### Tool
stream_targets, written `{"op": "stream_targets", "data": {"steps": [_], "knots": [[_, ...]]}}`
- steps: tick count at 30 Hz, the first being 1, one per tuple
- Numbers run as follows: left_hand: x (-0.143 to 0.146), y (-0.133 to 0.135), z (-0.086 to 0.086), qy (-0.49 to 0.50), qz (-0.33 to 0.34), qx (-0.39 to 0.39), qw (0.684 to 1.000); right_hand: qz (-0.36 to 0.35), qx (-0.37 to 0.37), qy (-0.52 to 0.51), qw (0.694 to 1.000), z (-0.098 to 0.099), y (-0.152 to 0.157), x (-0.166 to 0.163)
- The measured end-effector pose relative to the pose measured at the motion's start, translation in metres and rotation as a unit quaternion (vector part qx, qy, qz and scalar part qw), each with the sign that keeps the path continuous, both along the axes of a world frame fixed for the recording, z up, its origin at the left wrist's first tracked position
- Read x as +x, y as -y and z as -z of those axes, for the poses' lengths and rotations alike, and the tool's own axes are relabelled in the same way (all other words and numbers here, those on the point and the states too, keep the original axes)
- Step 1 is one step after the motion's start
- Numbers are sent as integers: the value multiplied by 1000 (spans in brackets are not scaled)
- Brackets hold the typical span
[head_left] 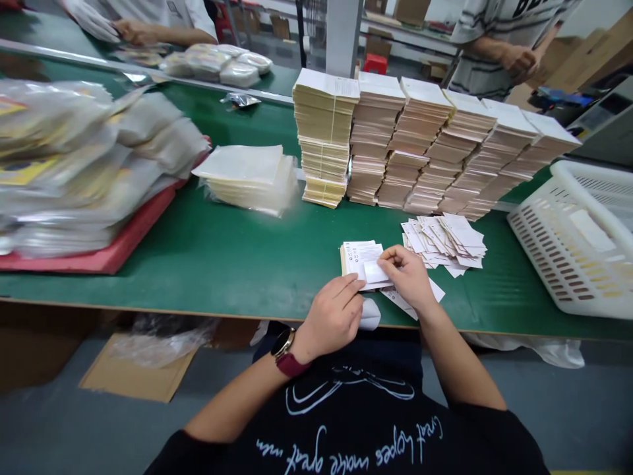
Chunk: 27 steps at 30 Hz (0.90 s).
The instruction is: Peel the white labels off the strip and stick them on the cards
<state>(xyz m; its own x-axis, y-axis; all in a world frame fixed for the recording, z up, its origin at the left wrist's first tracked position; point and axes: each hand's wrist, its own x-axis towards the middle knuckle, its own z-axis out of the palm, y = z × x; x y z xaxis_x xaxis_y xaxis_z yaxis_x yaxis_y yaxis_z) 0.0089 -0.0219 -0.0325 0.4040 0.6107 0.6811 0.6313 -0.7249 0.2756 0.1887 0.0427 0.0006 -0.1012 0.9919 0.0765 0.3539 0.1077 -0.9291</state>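
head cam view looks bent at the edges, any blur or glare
Head view: wide-angle distortion curves the green table and splays the stacked paper cards; lighting is even, with only mild sheen on the plastic-wrapped packs; the right hand shows no clear motion blur.

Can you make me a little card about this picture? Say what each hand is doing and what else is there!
Left hand: touching a small stack of printed paper slips
Right hand: pinching a white slip on that stack
Beside them: loose pile of paper slips
Work surface: green workbench
Farther off: tall stacks of paper sheets, clear plastic bags
To the right: white plastic basket
Nearby: co-worker
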Motion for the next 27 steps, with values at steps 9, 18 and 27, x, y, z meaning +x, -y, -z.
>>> {"op": "stream_targets", "data": {"steps": [9,18,27], "knots": [[3,-2,-1,-53,-4,-7,999,-14,60,163,985,4,3,-2],[4,-5,-3,-60,-2,-14,998,23,68,330,941,4,4,7],[5,-6,-3,-75,-8,-14,997,46,135,324,935,13,3,8]]}}
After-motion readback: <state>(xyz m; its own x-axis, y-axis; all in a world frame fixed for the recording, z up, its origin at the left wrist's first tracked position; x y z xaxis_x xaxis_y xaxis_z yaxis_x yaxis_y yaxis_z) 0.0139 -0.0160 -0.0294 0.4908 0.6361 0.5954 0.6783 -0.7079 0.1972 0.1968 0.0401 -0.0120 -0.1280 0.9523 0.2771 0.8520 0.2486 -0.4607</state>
